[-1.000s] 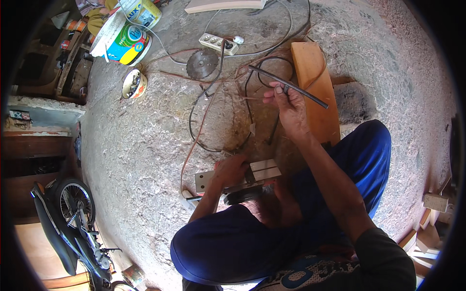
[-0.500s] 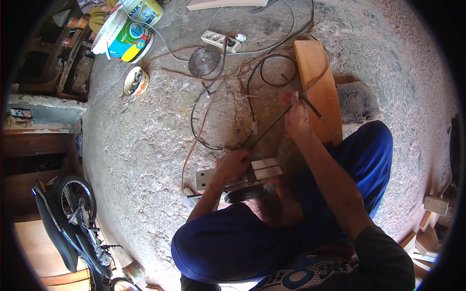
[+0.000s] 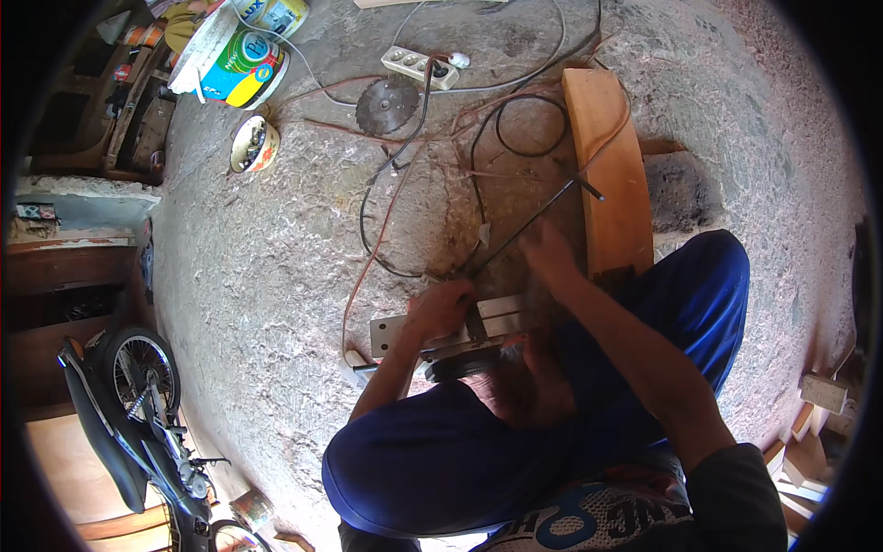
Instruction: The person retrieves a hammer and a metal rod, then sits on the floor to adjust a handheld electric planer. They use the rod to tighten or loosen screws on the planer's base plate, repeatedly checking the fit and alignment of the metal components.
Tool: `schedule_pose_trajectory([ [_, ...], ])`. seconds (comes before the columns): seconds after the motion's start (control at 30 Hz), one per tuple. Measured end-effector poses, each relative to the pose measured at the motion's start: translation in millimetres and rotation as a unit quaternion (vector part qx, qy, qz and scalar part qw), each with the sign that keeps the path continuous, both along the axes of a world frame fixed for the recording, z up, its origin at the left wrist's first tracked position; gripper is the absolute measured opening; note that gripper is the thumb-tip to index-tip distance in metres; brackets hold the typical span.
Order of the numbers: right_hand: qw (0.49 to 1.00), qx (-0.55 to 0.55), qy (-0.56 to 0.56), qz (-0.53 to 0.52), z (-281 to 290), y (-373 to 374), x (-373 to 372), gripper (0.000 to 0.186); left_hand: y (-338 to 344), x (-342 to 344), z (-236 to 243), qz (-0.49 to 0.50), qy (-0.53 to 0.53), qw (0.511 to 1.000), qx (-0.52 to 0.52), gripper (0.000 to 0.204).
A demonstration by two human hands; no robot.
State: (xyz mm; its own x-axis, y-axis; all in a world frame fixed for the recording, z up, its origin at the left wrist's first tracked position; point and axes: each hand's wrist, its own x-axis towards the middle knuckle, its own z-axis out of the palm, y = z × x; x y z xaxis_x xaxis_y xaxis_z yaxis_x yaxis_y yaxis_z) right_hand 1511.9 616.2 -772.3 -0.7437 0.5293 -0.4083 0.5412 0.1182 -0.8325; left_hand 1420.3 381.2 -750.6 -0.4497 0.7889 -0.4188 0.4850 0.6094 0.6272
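My left hand (image 3: 440, 308) grips a metal tool (image 3: 386, 338) with silver plates and a dark round underside, low in front of my body. My right hand (image 3: 550, 253), smeared by motion, hovers just to the right and above it, its fingers unclear. Beyond that hand a short black rod (image 3: 590, 188) lies by the edge of an orange-brown wooden board (image 3: 609, 166), crossing or touching a long dark bar or cable (image 3: 515, 236) that runs down toward the tool. My bare foot is partly hidden beneath the tool, between my blue-clad knees.
On the rough floor are tangled cables (image 3: 529, 149), a power strip (image 3: 407, 64), a circular saw blade (image 3: 386, 106), a small tub of metal bits (image 3: 254, 145) and white buckets (image 3: 237, 64). A motorbike (image 3: 138, 423) is at lower left, wood pieces (image 3: 808, 451) at lower right.
My right hand held the black rod up over the board; it set the rod down there, let go and moved back down toward the tool. My left hand stays at the tool.
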Motion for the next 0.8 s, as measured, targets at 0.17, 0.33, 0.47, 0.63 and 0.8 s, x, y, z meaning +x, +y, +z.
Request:
schedule_pose_trajectory([
  [0.17,0.928,-0.158,-0.052,0.334,12,-22,19,0.04,-1,-3,-2,0.003,-0.012,1.0,-0.02,0.018],
  [0.33,0.908,-0.035,0.058,0.414,24,-37,38,0.069,-1,-3,-4,-0.003,-0.004,0.999,-0.034,0.021],
  [0.47,0.908,0.022,0.108,0.405,6,-53,61,0.09,4,-2,2,0.005,-0.016,1.0,-0.015,0.022],
  [0.63,0.915,-0.035,0.064,0.396,13,-55,54,0.089,2,-1,1,0.02,-0.012,1.0,-0.021,0.022],
  [0.8,0.926,-0.066,0.036,0.37,24,-55,48,0.096,3,-1,6,0.022,-0.025,0.999,-0.009,0.023],
])
